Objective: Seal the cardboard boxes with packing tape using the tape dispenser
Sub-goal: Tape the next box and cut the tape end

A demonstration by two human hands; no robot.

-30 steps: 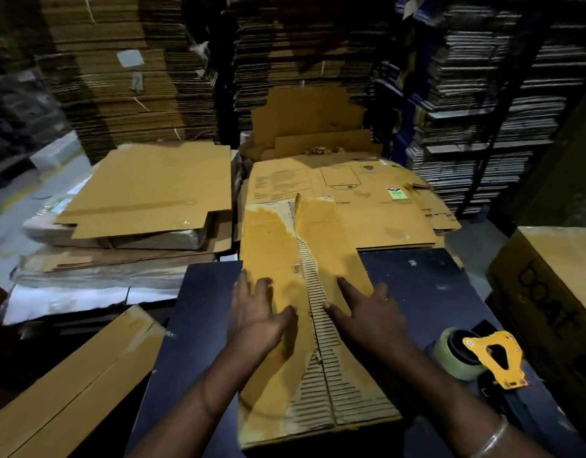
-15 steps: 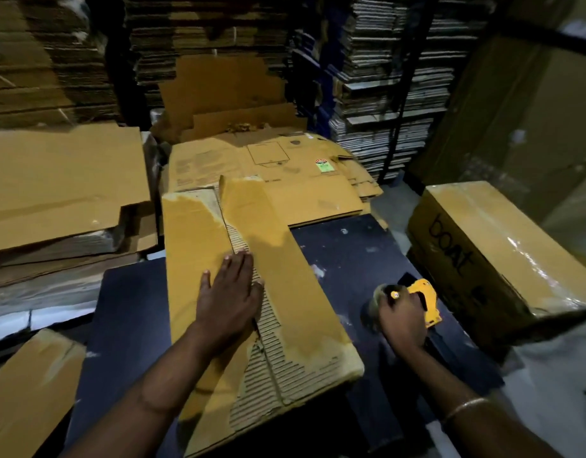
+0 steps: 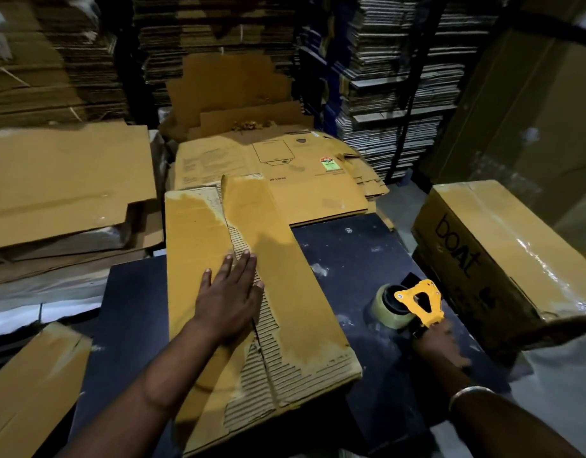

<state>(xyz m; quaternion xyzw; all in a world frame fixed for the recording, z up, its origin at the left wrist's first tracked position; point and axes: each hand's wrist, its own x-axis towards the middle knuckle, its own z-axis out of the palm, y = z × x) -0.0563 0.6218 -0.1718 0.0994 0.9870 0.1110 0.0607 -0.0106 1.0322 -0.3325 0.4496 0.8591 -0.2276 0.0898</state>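
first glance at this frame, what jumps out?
The worn cardboard box in the middle of the dark table, its top flaps torn down to the corrugation, with the left hand pressed flat over the seam. At right on the table, the yellow tape dispenser with its tape roll, the right hand on its handle. Further right stands an already taped box printed "boat".

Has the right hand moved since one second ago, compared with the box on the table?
Yes. The right hand left the box flaps and went right, to the tape dispenser on the dark table; it now holds the dispenser's handle.
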